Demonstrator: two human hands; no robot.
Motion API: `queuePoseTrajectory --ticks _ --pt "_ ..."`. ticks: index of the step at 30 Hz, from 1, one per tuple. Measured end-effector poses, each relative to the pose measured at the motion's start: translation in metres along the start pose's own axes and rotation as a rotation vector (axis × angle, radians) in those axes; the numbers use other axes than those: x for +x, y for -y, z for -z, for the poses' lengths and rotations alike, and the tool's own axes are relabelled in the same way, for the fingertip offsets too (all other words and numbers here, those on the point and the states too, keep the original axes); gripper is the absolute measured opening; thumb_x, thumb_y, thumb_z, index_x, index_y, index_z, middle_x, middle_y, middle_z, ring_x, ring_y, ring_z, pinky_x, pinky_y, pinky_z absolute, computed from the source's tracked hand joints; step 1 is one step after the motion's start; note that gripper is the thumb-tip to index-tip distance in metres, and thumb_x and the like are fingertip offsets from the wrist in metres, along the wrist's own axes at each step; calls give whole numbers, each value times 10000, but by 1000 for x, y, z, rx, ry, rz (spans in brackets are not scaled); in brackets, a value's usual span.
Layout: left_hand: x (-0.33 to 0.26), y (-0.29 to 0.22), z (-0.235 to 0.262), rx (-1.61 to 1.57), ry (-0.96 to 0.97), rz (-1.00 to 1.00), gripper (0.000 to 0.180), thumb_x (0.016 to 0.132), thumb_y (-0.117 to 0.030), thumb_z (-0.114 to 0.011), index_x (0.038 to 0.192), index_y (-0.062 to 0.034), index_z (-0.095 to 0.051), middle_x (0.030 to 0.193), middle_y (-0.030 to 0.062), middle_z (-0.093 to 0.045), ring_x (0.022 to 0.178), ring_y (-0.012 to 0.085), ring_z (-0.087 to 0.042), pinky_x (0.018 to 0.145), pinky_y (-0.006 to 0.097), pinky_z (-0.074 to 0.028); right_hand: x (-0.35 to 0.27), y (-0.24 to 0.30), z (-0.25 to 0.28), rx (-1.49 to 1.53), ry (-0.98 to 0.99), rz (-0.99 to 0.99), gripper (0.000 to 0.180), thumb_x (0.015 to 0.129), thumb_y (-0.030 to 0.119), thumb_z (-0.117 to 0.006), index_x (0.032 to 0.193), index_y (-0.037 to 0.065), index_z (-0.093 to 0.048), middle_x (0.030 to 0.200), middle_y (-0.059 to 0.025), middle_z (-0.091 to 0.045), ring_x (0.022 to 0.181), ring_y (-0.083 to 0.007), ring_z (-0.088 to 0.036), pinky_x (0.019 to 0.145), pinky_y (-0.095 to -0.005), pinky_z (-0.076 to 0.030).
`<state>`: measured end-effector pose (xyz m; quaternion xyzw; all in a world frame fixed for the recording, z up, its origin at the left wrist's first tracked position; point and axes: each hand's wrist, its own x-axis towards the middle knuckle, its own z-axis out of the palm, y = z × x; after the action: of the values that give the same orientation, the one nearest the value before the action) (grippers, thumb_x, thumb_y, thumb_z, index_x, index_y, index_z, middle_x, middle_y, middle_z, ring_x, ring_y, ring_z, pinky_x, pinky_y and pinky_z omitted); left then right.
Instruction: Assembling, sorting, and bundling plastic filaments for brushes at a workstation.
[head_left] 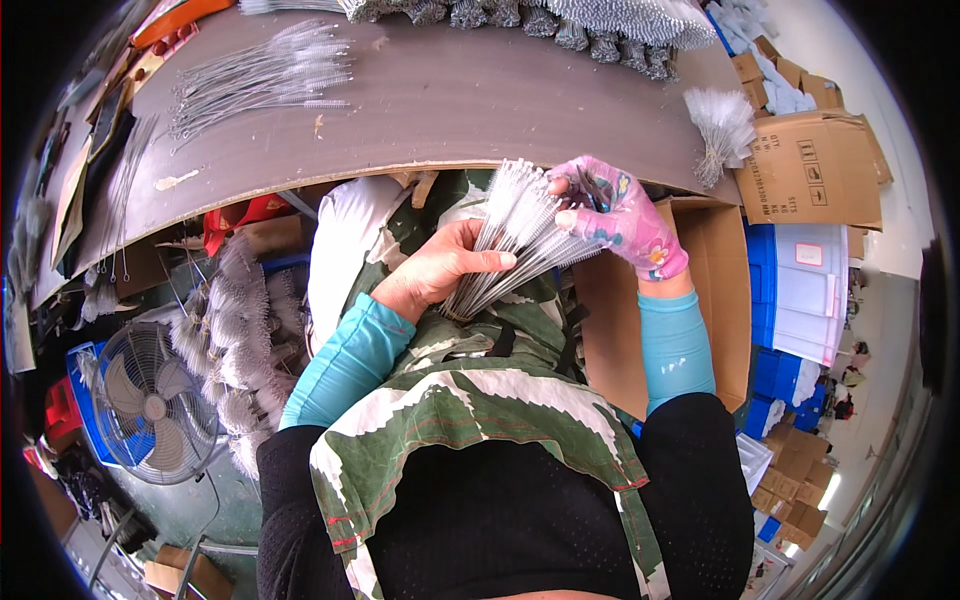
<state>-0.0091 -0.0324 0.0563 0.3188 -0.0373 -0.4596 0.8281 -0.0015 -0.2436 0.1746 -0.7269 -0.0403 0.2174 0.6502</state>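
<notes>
My left hand (438,266), bare with a teal sleeve at the wrist, is closed round a fanned bundle of thin wire brushes (520,222) with white bristles. The thumb lies across their wire stems, and the looped ends gather below the hand. My right hand (632,228) wears a pink flowered glove with bare fingertips. It is closed at the right side of the bundle, its thumb against the bristle ends. A small dark metal tool (597,188) sits in its fingers; the kind is partly hidden. The bundle is above my camouflage apron (470,345), by the table's edge.
On the brown table (420,110) lie a loose spread of brushes (265,78), thick bundles (600,25) at the back and a small bundle (718,130) at right. An open carton (715,290) stands below right. Hanging brushes (240,340) and a fan (155,405) are at left.
</notes>
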Motion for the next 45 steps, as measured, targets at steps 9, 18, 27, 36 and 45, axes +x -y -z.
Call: queuePoseTrajectory --ticks 9,18,27,36,45 --pt "-50 -55 -60 208 -109 -270 430 727 -17 -737 1121 -10 -565 995 39 -630 895 108 -582 831 265 -461 20 87 -49 -228 16 348 365 752 17 -693 1098 17 -576 994 -10 -602 909 -76 -554 827 -236 -463" --pt "-60 -38 -30 -139 -140 -260 265 792 -103 -695 1027 -53 -581 888 6 -606 768 102 -571 666 233 -471 105 64 -56 -273 364 239 250 785 91 -677 1014 21 -605 927 -15 -625 794 -76 -571 704 -217 -481" --pt "-78 -38 -55 -25 -170 -362 322 788 -83 -682 1086 -34 -569 972 41 -621 875 120 -580 711 237 -449 70 -70 -3 -238 190 -290 398 902 427 -491 1064 76 -590 935 -77 -651 645 -156 -601 510 -252 -441" --pt "-75 -17 -117 68 -251 -442 469 763 -36 -688 1184 21 -489 994 48 -608 846 114 -587 751 268 -478 63 -101 -79 434 188 -218 485 929 448 -418 1203 58 -509 1091 -108 -601 842 -204 -606 676 -308 -494" --pt "-52 -24 -67 617 -481 -840 302 774 -155 -700 984 22 -572 844 93 -651 792 114 -584 719 303 -488 86 -90 -119 984 13 -90 525 941 456 -377 1274 57 -452 1187 -123 -554 978 -235 -583 796 -346 -498"
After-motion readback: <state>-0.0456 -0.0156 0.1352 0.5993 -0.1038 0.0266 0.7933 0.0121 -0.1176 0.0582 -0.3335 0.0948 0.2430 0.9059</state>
